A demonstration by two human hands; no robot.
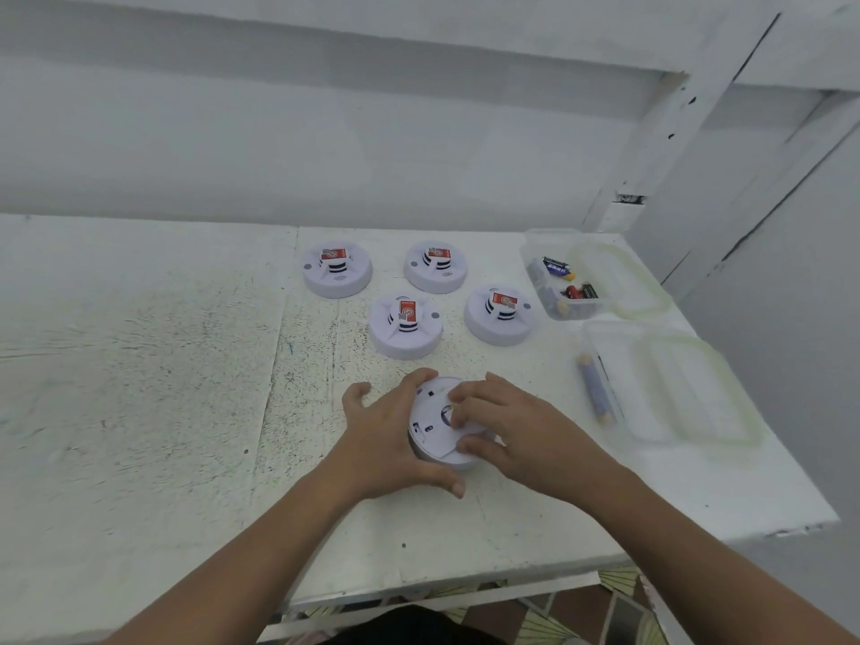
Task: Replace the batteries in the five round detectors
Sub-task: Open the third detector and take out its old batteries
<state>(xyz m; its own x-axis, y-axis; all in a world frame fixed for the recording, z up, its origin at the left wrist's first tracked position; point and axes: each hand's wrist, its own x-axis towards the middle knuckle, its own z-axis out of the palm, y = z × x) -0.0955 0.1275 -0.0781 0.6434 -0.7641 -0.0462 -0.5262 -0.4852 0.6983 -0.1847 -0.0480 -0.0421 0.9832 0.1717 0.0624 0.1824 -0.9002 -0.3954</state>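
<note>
Round white plastic detector (pixel 433 442), face-down, gripped by both hands.
Left hand (pixel 388 442) clasps its rim — right hand (pixel 526 435) curls fingers onto its back.

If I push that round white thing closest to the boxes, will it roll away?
Probably not: the detector sits flat on the table, so it should slide. It looks low and wide, so tipping seems unlikely.

Left grip (pixel 391 439) curled, thumb wrapped; right grip (pixel 512 425) fingers bent; forearms converge inward.
</note>
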